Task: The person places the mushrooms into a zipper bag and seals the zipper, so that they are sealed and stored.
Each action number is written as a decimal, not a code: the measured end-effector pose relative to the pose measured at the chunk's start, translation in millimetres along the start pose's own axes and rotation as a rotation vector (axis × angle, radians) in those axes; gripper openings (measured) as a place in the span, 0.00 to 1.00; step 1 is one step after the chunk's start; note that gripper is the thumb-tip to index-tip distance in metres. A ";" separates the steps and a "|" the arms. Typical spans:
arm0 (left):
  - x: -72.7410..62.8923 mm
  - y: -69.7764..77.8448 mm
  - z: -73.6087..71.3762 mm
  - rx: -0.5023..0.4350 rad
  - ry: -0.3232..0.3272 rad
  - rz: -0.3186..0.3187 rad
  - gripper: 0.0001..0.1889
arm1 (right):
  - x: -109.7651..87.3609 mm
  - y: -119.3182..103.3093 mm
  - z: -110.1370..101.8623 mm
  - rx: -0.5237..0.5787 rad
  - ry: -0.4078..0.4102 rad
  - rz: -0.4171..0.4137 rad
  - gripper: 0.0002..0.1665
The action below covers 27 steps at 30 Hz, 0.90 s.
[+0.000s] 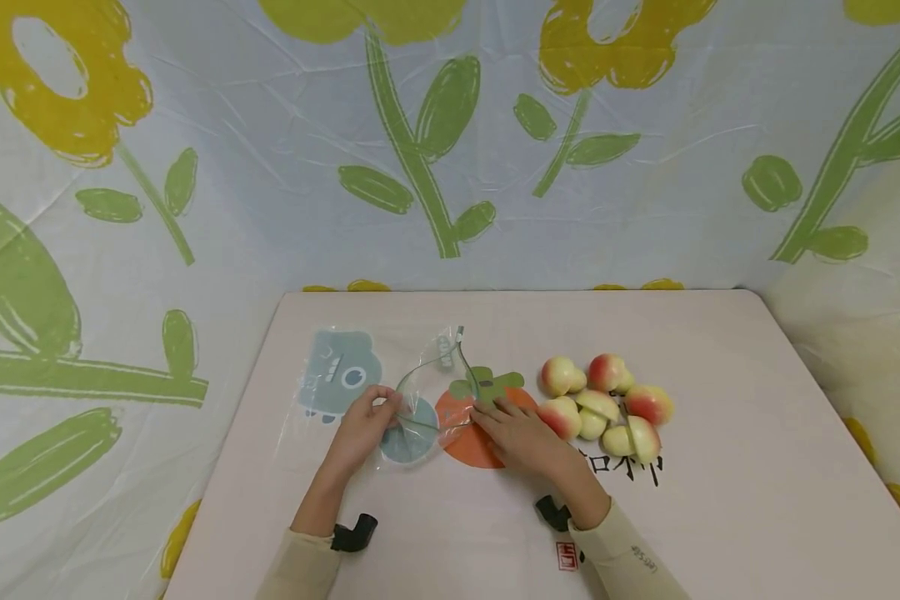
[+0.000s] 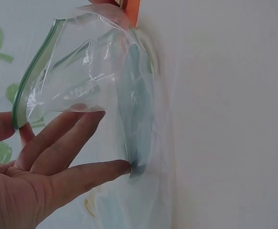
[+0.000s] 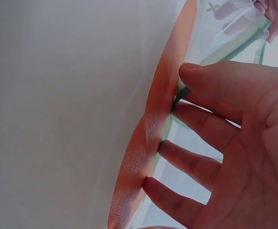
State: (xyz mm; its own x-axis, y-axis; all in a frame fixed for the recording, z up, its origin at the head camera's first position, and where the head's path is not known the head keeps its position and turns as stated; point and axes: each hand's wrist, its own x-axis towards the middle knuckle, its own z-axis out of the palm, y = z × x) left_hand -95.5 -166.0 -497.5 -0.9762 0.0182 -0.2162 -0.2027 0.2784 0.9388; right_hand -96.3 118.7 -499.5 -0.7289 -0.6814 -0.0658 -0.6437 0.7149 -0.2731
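A clear zip bag [image 1: 420,375] with a green zip strip lies on the table, its mouth spread wide. At the left side of that mouth, my left hand [image 1: 365,421] pinches the rim. In the left wrist view, the green zip strip [image 2: 26,86] runs up from the pinch, while other fingers [image 2: 62,143] stretch toward the clear film. My right hand [image 1: 525,437] lies at the right side of the mouth, fingers fairly straight. The right wrist view shows its fingertips [image 3: 151,183] against the orange print and beside the green strip.
Several red-and-yellow, peach-like fruit pieces [image 1: 603,400] are grouped right of my right hand. The pale table mat [image 1: 742,400] carries a blue creature print [image 1: 337,367] and an orange fruit print [image 1: 461,446]. A flower-patterned curtain [image 1: 607,225] hangs behind the table.
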 end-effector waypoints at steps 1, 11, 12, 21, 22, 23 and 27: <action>0.7 0.6 0.6 -0.003 -0.002 -0.001 0.15 | -0.1 0.5 0.2 -0.002 0.005 -0.003 0.30; 3.4 5.9 9.8 0.063 -0.017 -0.002 0.13 | 1.1 2.1 1.1 0.040 0.092 -0.019 0.30; 3.0 6.8 10.8 0.078 -0.018 -0.005 0.13 | 1.4 2.0 0.7 0.043 0.106 -0.027 0.29; 1.6 12.2 14.1 0.140 -0.015 -0.010 0.14 | -6.2 -1.4 -14.2 0.089 0.304 -0.104 0.27; 1.9 11.9 14.2 0.141 -0.017 -0.009 0.14 | -8.2 -1.0 -17.1 0.110 0.325 -0.103 0.27; 2.2 11.4 14.3 0.138 -0.018 -0.006 0.14 | -10.2 -0.3 -20.0 0.133 0.340 -0.096 0.26; 3.9 8.7 14.4 0.120 -0.025 0.002 0.14 | -21.5 6.1 -31.8 0.264 0.365 -0.039 0.25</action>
State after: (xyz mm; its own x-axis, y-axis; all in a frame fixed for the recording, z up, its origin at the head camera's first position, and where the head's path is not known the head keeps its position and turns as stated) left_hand -100.0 -149.7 -494.1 -0.9741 0.0420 -0.2222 -0.1886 0.3915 0.9006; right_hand -91.9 142.7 -469.2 -0.7705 -0.5730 0.2793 -0.6251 0.5935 -0.5069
